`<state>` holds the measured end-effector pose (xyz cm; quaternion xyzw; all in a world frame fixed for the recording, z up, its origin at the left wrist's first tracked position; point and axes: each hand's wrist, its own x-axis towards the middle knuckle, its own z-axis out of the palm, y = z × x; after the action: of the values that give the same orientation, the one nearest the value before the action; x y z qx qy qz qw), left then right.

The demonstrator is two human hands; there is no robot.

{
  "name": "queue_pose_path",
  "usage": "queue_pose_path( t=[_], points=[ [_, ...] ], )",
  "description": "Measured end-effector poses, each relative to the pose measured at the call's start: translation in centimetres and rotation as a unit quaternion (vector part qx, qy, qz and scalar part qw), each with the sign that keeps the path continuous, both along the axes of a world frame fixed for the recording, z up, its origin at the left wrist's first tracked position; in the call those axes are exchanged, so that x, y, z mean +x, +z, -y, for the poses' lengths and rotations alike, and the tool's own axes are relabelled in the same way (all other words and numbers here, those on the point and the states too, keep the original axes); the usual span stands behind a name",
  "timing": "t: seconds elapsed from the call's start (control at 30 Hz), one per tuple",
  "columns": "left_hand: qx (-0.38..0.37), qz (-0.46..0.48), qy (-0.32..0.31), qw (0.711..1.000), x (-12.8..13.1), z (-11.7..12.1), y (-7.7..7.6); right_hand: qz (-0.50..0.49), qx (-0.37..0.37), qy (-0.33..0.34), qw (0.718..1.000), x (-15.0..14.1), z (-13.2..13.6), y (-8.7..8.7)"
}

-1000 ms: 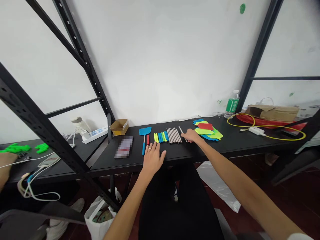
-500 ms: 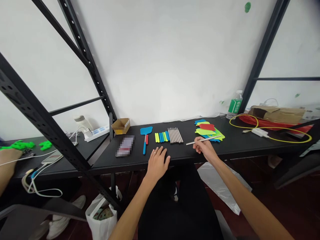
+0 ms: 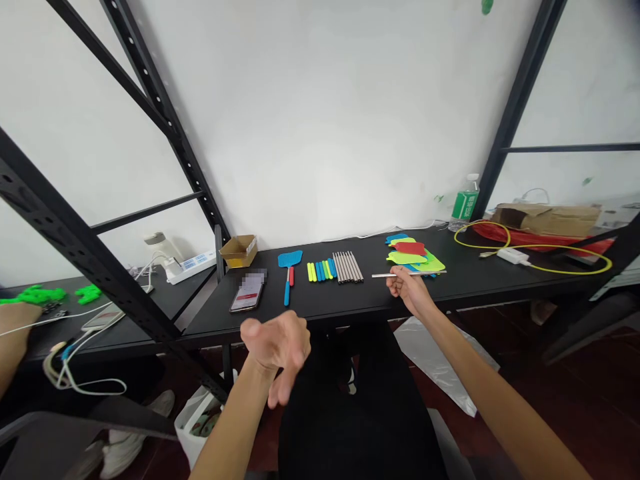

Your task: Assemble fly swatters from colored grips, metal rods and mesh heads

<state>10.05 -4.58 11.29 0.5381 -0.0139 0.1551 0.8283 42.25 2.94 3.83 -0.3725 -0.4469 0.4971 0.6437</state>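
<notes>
Pinched in my right hand [image 3: 407,287] is a thin metal rod [image 3: 381,275], held level over the table. Just behind that hand lies a pile of flat fly swatter heads [image 3: 410,248] in red, blue and yellow-green. My left hand [image 3: 280,347] is raised off the front edge, turned palm up, its fingers loosely apart and holding nothing. A row of metal rods [image 3: 347,267] lies mid-table. Beside it are several blue and yellow-green handles [image 3: 321,270]. A blue fly swatter [image 3: 290,259] with a blue handle lies further left, a red handle [image 3: 292,276] alongside.
A phone [image 3: 249,293] and a small cardboard box [image 3: 239,251] occupy the black table's left end. On the right are a water bottle [image 3: 464,203] and a yellow cable [image 3: 565,270]. A black shelf post [image 3: 100,260] crosses at left; beyond it, another person's arm [image 3: 17,340] shows.
My left hand has lifted off the table, moved left toward me and turned over. The right hand still holds the rod, now more level. The view has shifted slightly.
</notes>
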Motion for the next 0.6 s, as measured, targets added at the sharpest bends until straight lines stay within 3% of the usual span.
queue_pose_path(
  t=[0.03, 0.07, 0.13, 0.23, 0.3, 0.37, 0.5, 0.6],
  points=[
    [-0.030, 0.074, 0.105, 0.991, 0.2, -0.3, -0.4, 0.002, -0.001, 0.000, 1.000, 0.0, 0.0, 0.0],
    [-0.062, 0.140, 0.215, 0.964, 0.5, -0.6, -0.7, 0.003, -0.001, -0.001, 1.000, 0.0, 0.0, 0.0],
    [-0.125, 0.231, 0.396, 0.880, 1.1, -1.2, -1.0, -0.002, -0.001, -0.003, 1.000, 0.0, 0.1, 0.1],
    [-0.199, 0.276, 0.544, 0.767, 1.5, -2.1, -1.4, -0.014, -0.002, -0.007, 1.000, -0.1, 0.1, 0.2],
    [-0.217, 0.279, 0.590, 0.726, 1.4, -2.6, -1.7, -0.027, -0.006, -0.013, 1.000, 0.0, 0.1, 0.2],
    [-0.225, 0.272, 0.612, 0.708, 1.2, -3.0, -2.0, -0.036, -0.013, -0.012, 0.999, 0.1, 0.0, 0.1],
    [-0.244, 0.258, 0.626, 0.694, 1.2, -3.0, -1.9, -0.016, -0.015, 0.007, 1.000, 0.4, 0.0, 0.0],
    [-0.203, 0.242, 0.635, 0.705, 1.5, -2.7, -1.5, 0.003, -0.013, 0.013, 1.000, 0.5, 0.0, 0.1]
  ],
)
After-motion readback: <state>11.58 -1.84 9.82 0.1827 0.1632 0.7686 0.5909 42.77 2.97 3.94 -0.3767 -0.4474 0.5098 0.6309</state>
